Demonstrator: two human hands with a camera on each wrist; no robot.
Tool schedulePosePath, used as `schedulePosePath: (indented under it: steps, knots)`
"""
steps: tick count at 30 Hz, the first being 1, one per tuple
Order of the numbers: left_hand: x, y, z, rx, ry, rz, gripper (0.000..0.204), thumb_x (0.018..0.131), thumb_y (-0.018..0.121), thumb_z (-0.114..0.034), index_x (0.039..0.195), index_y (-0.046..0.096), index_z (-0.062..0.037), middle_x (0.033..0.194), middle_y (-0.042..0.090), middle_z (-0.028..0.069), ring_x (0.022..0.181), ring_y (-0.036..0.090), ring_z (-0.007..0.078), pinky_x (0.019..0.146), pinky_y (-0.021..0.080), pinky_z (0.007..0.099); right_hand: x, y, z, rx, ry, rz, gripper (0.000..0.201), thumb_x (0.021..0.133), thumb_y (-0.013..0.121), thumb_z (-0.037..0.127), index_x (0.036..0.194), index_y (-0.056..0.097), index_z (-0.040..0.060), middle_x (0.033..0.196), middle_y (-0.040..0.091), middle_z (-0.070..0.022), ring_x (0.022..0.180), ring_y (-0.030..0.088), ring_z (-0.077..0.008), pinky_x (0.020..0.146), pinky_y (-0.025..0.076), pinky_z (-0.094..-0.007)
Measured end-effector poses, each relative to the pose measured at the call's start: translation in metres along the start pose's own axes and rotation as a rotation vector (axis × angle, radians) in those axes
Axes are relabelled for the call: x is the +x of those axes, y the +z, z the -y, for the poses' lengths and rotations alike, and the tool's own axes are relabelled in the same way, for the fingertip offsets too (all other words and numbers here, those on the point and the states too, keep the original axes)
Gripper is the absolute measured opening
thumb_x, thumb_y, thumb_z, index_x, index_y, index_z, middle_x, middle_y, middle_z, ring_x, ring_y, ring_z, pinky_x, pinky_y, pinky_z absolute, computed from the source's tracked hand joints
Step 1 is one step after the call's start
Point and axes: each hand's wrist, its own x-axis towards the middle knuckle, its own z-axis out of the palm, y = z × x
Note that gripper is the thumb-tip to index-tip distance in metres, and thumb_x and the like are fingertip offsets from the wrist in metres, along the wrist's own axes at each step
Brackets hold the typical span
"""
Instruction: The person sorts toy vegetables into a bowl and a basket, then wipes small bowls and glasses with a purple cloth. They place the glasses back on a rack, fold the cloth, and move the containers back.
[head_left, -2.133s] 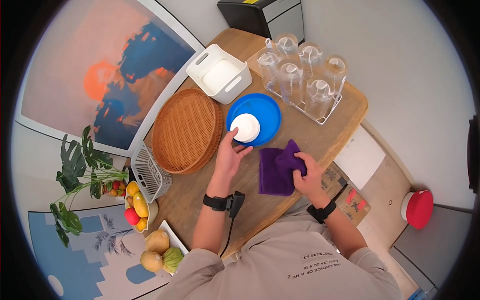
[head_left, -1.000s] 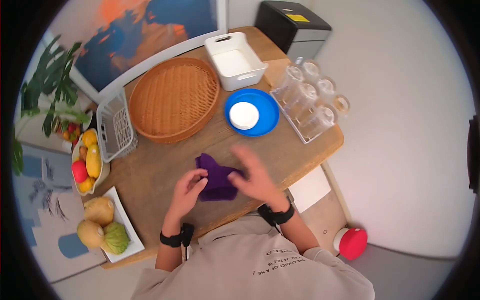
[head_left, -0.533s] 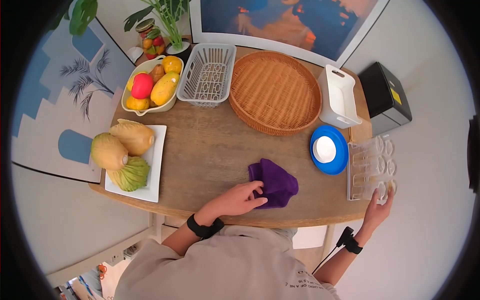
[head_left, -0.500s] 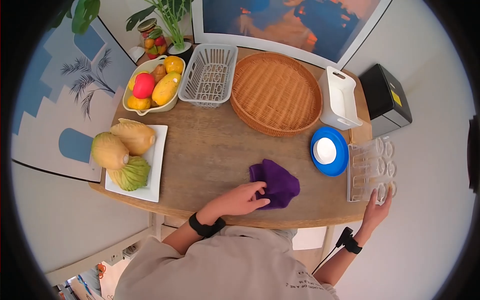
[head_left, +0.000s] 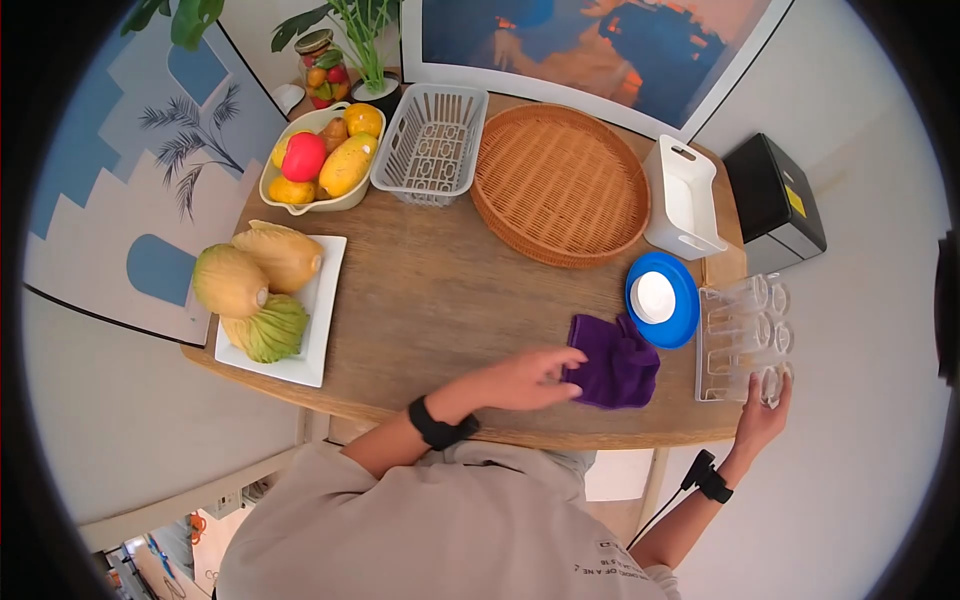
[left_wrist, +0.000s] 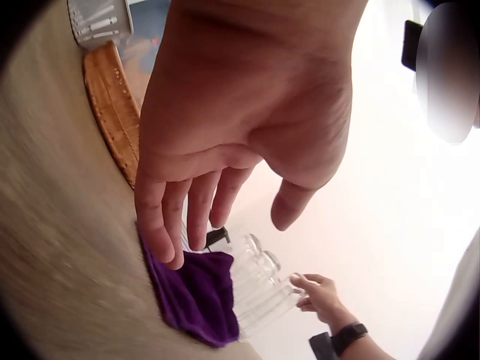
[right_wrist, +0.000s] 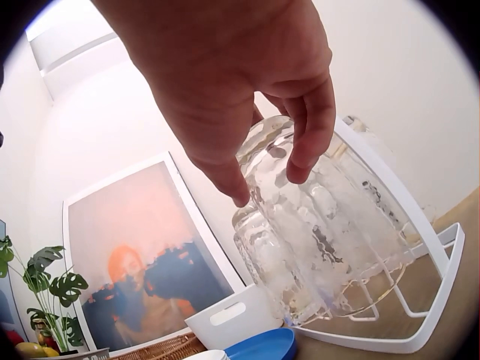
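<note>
The purple cloth (head_left: pixel 612 378) lies just right of your left hand (head_left: pixel 522 381), which is loosely open; whether it touches, you cannot tell. Your right hand (head_left: pixel 762 424) grips one glass (right_wrist: pixel 281 176) by its upturned base. Past the cloth, a blue plate (head_left: pixel 684 322) with white dishware (head_left: pixel 653 297) partly blocks the way to the rack (head_left: pixel 701 350). Beyond your left hand stand one wicker tray (head_left: pixel 562 180) and one grey basket (head_left: pixel 431 140). You have six glasses, one cloth, three vegetables (head_left: pixel 262 290).
</note>
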Motion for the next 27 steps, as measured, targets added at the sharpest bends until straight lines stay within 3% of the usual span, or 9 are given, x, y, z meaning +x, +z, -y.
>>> schedulePosePath:
  steps: [4, 8, 9, 12, 15, 18, 19, 22, 27]
  knots:
    - [-0.047, -0.033, 0.019, 0.041, -0.172, -0.134, 0.039, 0.098, 0.066, -0.022, 0.132, 0.059, -0.0039, 0.109, 0.069, 0.0119, 0.098, 0.067, 0.021, 0.088, 0.055, 0.0334, 0.008, -0.022, 0.015, -0.048, -0.252, -0.245, 0.061, 0.086, 0.083, 0.023, 0.138, 0.057, 0.0009, 0.118, 0.071, -0.0121, 0.068, 0.063, -0.0109, 0.06, 0.052, -0.0258]
    - [-0.069, -0.044, 0.004, -0.101, -0.199, -0.163, 0.038, 0.097, 0.069, -0.022, 0.13, 0.06, -0.0046, 0.113, 0.068, 0.0111, 0.1, 0.065, 0.0179, 0.085, 0.055, 0.0333, -0.008, -0.059, 0.08, 0.009, -0.162, -0.434, 0.06, 0.087, 0.081, 0.02, 0.137, 0.057, 0.0, 0.129, 0.066, -0.0131, 0.079, 0.066, -0.0153, 0.065, 0.055, -0.027]
    - [-0.071, -0.043, 0.0, -0.137, -0.18, -0.161, 0.039, 0.096, 0.07, -0.022, 0.13, 0.06, -0.0052, 0.115, 0.067, 0.0112, 0.102, 0.065, 0.017, 0.083, 0.055, 0.0333, -0.013, -0.051, 0.085, 0.104, -0.271, -0.56, 0.06, 0.089, 0.078, 0.015, 0.14, 0.051, -0.0007, 0.134, 0.061, -0.0137, 0.079, 0.065, -0.0172, 0.059, 0.053, -0.0248]
    - [-0.054, -0.022, -0.017, -0.336, -0.009, -0.047, 0.048, 0.096, 0.07, -0.02, 0.138, 0.052, -0.0069, 0.124, 0.064, 0.0113, 0.109, 0.063, 0.0196, 0.089, 0.054, 0.0352, -0.056, -0.011, 0.101, 0.721, -0.276, -0.361, 0.062, 0.088, 0.076, 0.014, 0.142, 0.048, -0.0012, 0.139, 0.056, -0.015, 0.086, 0.067, -0.0215, 0.062, 0.055, -0.0259]
    - [-0.022, 0.012, -0.029, -0.926, 0.136, -0.225, 0.062, 0.095, 0.07, -0.016, 0.148, 0.038, -0.0083, 0.13, 0.061, 0.0131, 0.117, 0.061, 0.024, 0.096, 0.052, 0.0398, -0.12, 0.047, 0.126, 1.122, -0.135, 0.259, 0.067, 0.088, 0.07, 0.004, 0.147, 0.039, 0.0019, 0.141, 0.048, -0.0146, 0.105, 0.063, -0.0235, 0.065, 0.06, -0.0295]
    - [-0.014, 0.015, -0.011, -1.306, -0.022, -0.396, 0.062, 0.092, 0.07, -0.01, 0.145, 0.038, -0.0065, 0.132, 0.06, 0.0152, 0.126, 0.057, 0.0308, 0.105, 0.049, 0.0501, -0.176, 0.078, 0.159, 1.324, -0.004, 0.762, 0.08, 0.086, 0.071, -0.004, 0.153, 0.027, 0.0064, 0.138, 0.046, -0.0112, 0.115, 0.058, -0.0216, 0.071, 0.061, -0.0284]
    - [-0.016, 0.01, -0.001, -1.272, -0.019, -0.414, 0.062, 0.091, 0.07, -0.007, 0.144, 0.038, -0.0064, 0.132, 0.06, 0.0158, 0.126, 0.058, 0.0312, 0.105, 0.049, 0.0501, -0.189, 0.081, 0.163, 1.381, 0.168, 0.873, 0.07, 0.088, 0.073, 0.001, 0.147, 0.036, 0.0052, 0.137, 0.047, -0.0127, 0.111, 0.06, -0.0208, 0.077, 0.06, -0.0305]
    - [-0.034, -0.013, 0.02, -1.043, -0.018, -0.499, 0.064, 0.086, 0.071, 0.0, 0.141, 0.039, -0.0062, 0.13, 0.061, 0.0169, 0.125, 0.059, 0.0321, 0.105, 0.048, 0.0497, -0.173, 0.078, 0.154, 0.928, -0.338, 1.006, 0.06, 0.086, 0.076, 0.007, 0.139, 0.049, 0.0038, 0.13, 0.053, -0.0145, 0.105, 0.063, -0.0231, 0.083, 0.057, -0.0332]
    - [-0.053, -0.026, 0.005, -0.114, -0.028, -0.569, 0.068, 0.074, 0.082, -0.003, 0.134, 0.05, -0.0052, 0.128, 0.063, 0.013, 0.12, 0.062, 0.0274, 0.103, 0.048, 0.0404, -0.12, 0.072, 0.114, 0.419, -0.61, 0.534, 0.048, 0.077, 0.076, 0.004, 0.124, 0.064, 0.0037, 0.113, 0.058, -0.016, 0.105, 0.057, -0.0349, 0.091, 0.049, -0.0425]
